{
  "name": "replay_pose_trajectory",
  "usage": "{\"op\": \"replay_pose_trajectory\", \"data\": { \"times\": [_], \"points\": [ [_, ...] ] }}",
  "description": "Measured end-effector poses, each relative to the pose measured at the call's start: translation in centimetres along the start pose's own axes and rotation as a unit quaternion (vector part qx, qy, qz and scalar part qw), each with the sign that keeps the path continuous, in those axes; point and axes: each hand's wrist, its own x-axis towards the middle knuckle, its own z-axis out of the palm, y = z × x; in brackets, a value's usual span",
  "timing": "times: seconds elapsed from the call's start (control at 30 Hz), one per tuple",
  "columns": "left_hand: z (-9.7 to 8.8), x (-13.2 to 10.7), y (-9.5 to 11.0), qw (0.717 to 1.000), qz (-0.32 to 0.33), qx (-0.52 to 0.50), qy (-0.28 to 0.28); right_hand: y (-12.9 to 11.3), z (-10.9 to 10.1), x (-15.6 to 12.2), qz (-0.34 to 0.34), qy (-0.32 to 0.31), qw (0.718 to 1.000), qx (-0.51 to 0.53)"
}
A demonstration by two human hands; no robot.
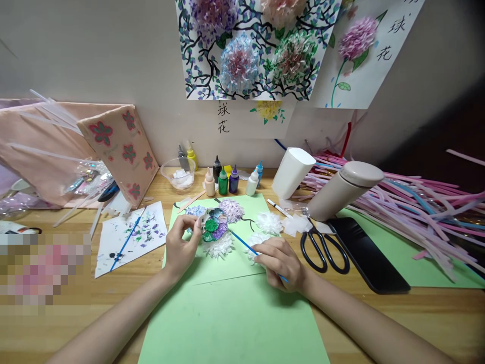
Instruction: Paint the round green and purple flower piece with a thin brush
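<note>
My left hand point(184, 242) pinches the edge of a small round paint palette point(207, 233) smeared with green, purple and blue paint. A blue paintbrush point(242, 239) is gripped in my right hand point(282, 263), its tip at the palette's right side. Under and around the palette, several ruffled paper flowers lie on a light green sheet point(227, 313). One flower point(232, 210) is lilac, and a white flower point(220, 246) sits just below the palette. Another white flower point(269, 222) is to the right. My right hand partly covers one more white flower point(259, 240).
Paint bottles point(223, 182) stand behind the sheet, near a clear bowl point(178, 174). To the right are black-handled scissors point(320, 247), a phone point(369, 255), a tilted tumbler point(344, 189) and pipe cleaners point(413, 202). A paint-spotted paper point(147, 230) with another brush point(127, 240) lies left.
</note>
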Motion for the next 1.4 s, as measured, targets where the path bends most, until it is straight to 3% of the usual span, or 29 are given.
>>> {"op": "replay_pose_trajectory", "data": {
  "times": [0.17, 0.33, 0.6, 0.83, 1.03, 1.2, 1.4],
  "points": [
    [0.05, 0.02, -0.08, 1.000, 0.003, 0.001, 0.001, -0.04, -0.03, -0.07, -0.022, -0.003, 1.000, 0.010],
    [0.04, 0.01, -0.05, 1.000, 0.002, 0.002, 0.001, -0.02, -0.02, -0.35, 0.004, 0.018, 1.000, 0.004],
    [-0.01, -0.01, -0.14, 1.000, 0.000, 0.001, 0.000, -0.08, -0.06, -0.17, -0.022, -0.012, 0.999, 0.027],
    [-0.03, -0.07, 0.01, 1.000, -0.003, 0.001, 0.001, -0.01, -0.03, -0.35, 0.015, 0.015, 0.999, 0.027],
    [0.02, -0.03, 0.00, 1.000, -0.002, -0.002, -0.003, -0.06, -0.09, -0.12, -0.009, -0.007, 0.999, 0.046],
    [-0.01, -0.03, 0.01, 1.000, -0.002, 0.000, -0.002, -0.06, -0.16, -0.15, 0.018, 0.019, 0.999, 0.024],
    [-0.04, -0.04, 0.02, 1.000, 0.001, -0.001, -0.001, 0.01, 0.02, -0.23, -0.001, -0.003, 0.999, 0.039]
  ]
}}
